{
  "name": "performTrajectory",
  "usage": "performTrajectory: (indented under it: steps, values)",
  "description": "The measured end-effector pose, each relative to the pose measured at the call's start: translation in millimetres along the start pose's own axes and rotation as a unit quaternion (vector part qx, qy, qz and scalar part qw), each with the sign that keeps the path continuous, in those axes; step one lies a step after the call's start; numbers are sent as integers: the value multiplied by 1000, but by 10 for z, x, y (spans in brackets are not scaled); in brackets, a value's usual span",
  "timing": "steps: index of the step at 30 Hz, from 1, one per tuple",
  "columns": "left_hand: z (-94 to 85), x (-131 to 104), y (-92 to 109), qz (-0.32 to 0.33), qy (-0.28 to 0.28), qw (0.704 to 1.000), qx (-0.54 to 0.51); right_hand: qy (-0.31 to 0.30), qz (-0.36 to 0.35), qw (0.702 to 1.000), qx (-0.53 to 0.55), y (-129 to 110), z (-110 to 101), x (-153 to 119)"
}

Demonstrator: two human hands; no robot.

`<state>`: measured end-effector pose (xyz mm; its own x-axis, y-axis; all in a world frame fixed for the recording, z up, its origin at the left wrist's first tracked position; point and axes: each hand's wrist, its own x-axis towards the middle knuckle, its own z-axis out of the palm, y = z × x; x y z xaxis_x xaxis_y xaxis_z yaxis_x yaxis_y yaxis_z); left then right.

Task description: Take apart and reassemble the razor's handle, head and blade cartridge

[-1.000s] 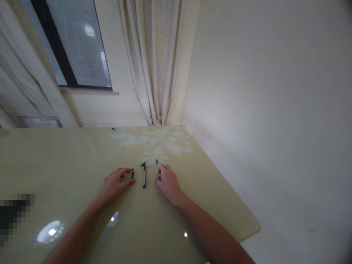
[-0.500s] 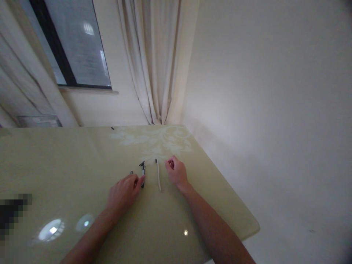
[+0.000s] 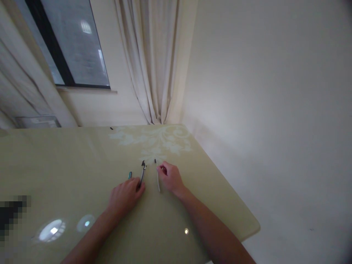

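Note:
My left hand rests low on the table, its thumb and fingers closed on the lower end of a slim dark-and-silver, razor-like tool. The tool's small dark head points away from me. Just beyond the knuckles, a short teal-and-dark object sticks out, partly hidden by the hand. To the right lies a thin white stick with a dark tip, like a toothbrush. My right hand is closed in a pinch, fingertips against or just over this stick; what they hold is too small to make out.
The glossy greenish table carries a pale floral pattern and light reflections. Near its far edge lies a small dark piece. A blurred dark shape is at the left. Curtains and a wall border the table.
My right hand has moved left and slightly nearer, onto the white stick. The razor-like tool has tilted and turned in my left hand, its lower end now covered by the fingers.

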<state>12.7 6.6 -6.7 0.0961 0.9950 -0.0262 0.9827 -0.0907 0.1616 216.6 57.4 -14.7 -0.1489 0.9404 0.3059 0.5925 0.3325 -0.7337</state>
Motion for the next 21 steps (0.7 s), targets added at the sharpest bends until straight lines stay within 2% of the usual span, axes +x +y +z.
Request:
performTrajectory:
  steps: [3, 5, 7, 10, 12, 14, 17, 19, 21]
  values:
    - [-25, -46, -7, 17, 83, 996, -42, -8, -8, 996, 84, -60, 36, -39]
    - [-21, -94, 25, 58, 146, 984, -84, -17, -1, 987, 163, -116, 67, -69]
    - [-6, -138, 79, 112, 176, 970, -127, -44, 19, 966, 254, -174, 86, -94]
    - [12, -152, 134, 181, 139, 951, -208, -92, 40, 927, 361, -230, 55, -104]
    - [6, -115, 112, 192, 95, 938, -273, -114, 37, 911, 396, -232, -14, -88]
    - [-18, -61, 48, 172, 77, 922, -339, -135, 23, 905, 402, -210, -104, -62]
    - [-86, -17, -53, 109, 100, 888, -436, -209, 6, 892, 402, -173, -220, -40]
    - [-139, -32, -79, 84, 106, 858, -496, -288, 14, 863, 414, -168, -266, -48]
    - [-177, -70, -72, 80, 84, 831, -544, -342, 26, 836, 428, -184, -288, -69]
